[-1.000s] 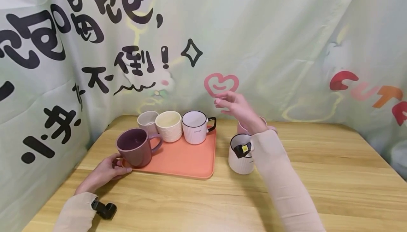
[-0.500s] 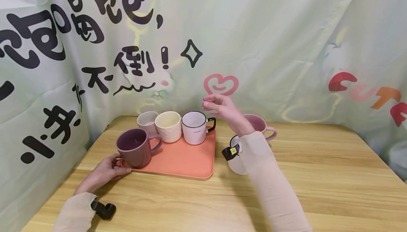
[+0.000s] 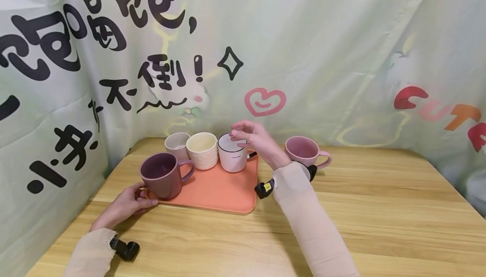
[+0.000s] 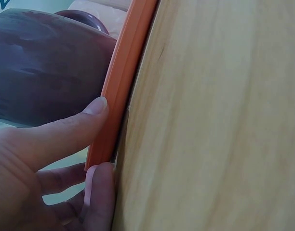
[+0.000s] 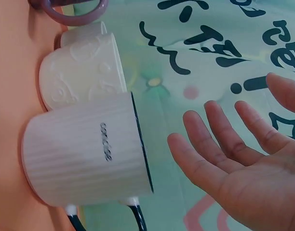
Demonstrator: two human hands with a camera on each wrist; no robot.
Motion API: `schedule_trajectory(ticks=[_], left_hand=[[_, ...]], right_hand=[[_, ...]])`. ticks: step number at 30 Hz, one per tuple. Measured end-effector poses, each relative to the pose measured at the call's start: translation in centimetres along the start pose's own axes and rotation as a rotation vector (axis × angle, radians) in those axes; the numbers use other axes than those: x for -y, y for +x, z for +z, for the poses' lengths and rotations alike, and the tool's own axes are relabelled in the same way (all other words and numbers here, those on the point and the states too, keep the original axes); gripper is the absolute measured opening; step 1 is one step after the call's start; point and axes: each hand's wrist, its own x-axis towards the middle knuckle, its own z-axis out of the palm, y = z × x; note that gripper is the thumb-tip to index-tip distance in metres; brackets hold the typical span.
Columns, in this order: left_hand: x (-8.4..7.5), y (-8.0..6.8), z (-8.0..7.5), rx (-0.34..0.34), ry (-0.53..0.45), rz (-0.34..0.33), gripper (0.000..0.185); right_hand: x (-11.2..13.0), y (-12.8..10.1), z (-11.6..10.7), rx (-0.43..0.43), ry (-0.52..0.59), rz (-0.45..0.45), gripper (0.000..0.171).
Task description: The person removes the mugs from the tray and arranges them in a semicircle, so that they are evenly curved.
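At the near left corner of an orange tray (image 3: pixel 216 194), my left hand (image 3: pixel 125 204) grips the rim; in the left wrist view the thumb lies along the tray's side and the fingertips meet the corner. A dark purple mug (image 3: pixel 161 182) stands on the tray just by it. My right hand (image 3: pixel 260 142) hovers with spread, slightly bent fingers beside and above a white ribbed mug (image 5: pixel 85 154) with a black rim and handle. The right wrist view shows a gap between fingers and mug. A cream embossed cup (image 3: pixel 202 154) and a pale grey cup (image 3: pixel 177 145) stand alongside.
Right of the tray, a pink mug (image 3: pixel 301 150) stands on the wooden table (image 3: pixel 379 209). Another white mug is almost wholly hidden behind the right sleeve (image 3: pixel 303 209); its black handle (image 3: pixel 313 172) shows. A printed curtain (image 3: pixel 322 57) borders the table's back and left.
My right hand has moved left and down, from above the pink mug to over the white mug on the tray. The left hand keeps its place on the tray corner.
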Motion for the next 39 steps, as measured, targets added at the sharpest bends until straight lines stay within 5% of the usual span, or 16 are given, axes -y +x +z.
schedule_trajectory(ticks=[39], left_hand=[[-0.2, -0.1, 0.0, 0.0, -0.014, 0.009, 0.064]], right_hand=[[-3.5, 1.4, 6.2, 0.156, 0.045, 0.055, 0.038]])
